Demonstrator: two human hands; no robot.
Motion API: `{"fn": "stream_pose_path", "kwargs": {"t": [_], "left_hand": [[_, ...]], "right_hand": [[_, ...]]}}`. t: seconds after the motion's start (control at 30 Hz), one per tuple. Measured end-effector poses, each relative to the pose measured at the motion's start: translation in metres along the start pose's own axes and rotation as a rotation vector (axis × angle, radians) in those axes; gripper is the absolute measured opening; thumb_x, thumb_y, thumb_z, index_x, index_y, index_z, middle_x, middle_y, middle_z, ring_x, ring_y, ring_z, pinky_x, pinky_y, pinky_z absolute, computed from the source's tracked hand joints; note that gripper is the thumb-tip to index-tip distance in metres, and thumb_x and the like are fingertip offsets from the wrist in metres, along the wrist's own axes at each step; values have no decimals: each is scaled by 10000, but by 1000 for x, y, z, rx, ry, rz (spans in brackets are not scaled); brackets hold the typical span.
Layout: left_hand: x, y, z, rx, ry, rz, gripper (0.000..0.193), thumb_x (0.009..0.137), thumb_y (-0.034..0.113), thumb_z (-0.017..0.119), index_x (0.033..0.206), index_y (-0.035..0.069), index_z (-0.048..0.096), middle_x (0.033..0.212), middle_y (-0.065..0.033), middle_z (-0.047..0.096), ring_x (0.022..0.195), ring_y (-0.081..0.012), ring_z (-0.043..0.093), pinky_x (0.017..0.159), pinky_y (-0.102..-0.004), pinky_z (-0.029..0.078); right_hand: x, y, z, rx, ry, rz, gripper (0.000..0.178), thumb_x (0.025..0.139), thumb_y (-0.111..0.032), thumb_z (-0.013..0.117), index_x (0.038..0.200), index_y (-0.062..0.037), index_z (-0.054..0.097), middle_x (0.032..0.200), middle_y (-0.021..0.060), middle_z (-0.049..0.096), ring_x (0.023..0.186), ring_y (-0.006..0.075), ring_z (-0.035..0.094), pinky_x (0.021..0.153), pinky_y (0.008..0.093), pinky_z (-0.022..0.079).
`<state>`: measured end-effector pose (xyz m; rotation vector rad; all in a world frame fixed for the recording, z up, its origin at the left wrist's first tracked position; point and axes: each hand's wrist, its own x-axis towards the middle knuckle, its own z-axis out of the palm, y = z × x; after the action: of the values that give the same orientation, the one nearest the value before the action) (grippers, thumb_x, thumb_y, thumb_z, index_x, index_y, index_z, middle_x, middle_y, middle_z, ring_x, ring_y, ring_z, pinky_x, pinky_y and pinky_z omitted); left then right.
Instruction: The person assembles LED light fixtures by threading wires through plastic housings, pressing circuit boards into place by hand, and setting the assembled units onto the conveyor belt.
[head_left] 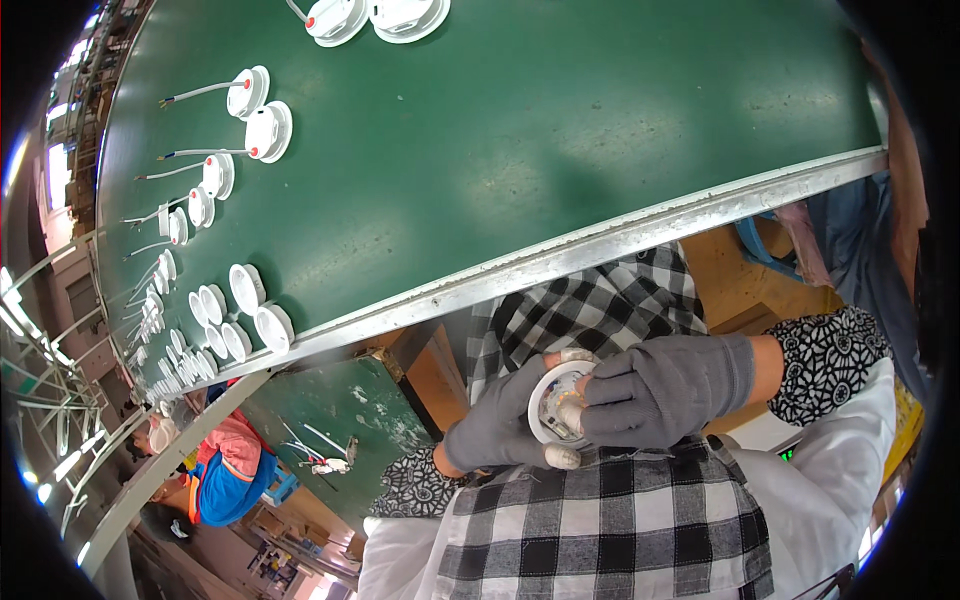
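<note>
In front of my checked apron (pixel 600 520) I hold a small round white light housing (pixel 535 415) off the bench, its hollow side facing up. My left hand (pixel 500 425), in a grey glove with wrapped fingertips, is closed round its left and lower rim. The gloved right hand (pixel 665 390) comes over the right rim with bent fingers. One wrapped fingertip of it reaches inside, against small parts (pixel 553 400) that look like a circuit board. Whether a small piece is pinched there is hidden.
Beyond a metal edge strip (pixel 600 258) lies a green conveyor-like bench (pixel 500 130). White round lights with cables (pixel 268 132) and white cups (pixel 246 289) line its left side. Wired parts (pixel 330 462) rest on a lower green surface (pixel 350 400). Another person (pixel 230 465) sits at far left.
</note>
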<state>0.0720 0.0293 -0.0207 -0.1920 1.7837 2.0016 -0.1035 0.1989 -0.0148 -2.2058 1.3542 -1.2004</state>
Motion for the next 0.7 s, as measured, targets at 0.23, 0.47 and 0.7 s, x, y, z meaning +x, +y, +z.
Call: {"fn": "stream_pose_path", "kwargs": {"t": [0.23,0.47,0.7], "left_hand": [[2,1,-2,29,-37,-7,951,719,309,816,1423,-3,258,1195,-178,571,1094,-260,596,909,-349,486],[8,20,10,-147,145,24,517,862,159,656,1303,8,434,1027,-158,622,887,-251,651,771,-322,510],[8,23,22,51,295,-99,287,910,80,549,1189,14,560,987,-117,648,879,-172,644,760,-303,509]], "right_hand": [[5,12,-3,-56,-96,-63,243,768,-128,591,999,-54,575,1012,50,553,956,158,578,798,271,503],[11,6,12,-305,129,254,372,685,-277,664,1034,-174,591,916,15,455,949,180,474,762,394,354],[10,4,-1,-143,-163,483,604,710,-397,655,1216,-113,490,1140,95,484,923,179,517,800,381,419]]}}
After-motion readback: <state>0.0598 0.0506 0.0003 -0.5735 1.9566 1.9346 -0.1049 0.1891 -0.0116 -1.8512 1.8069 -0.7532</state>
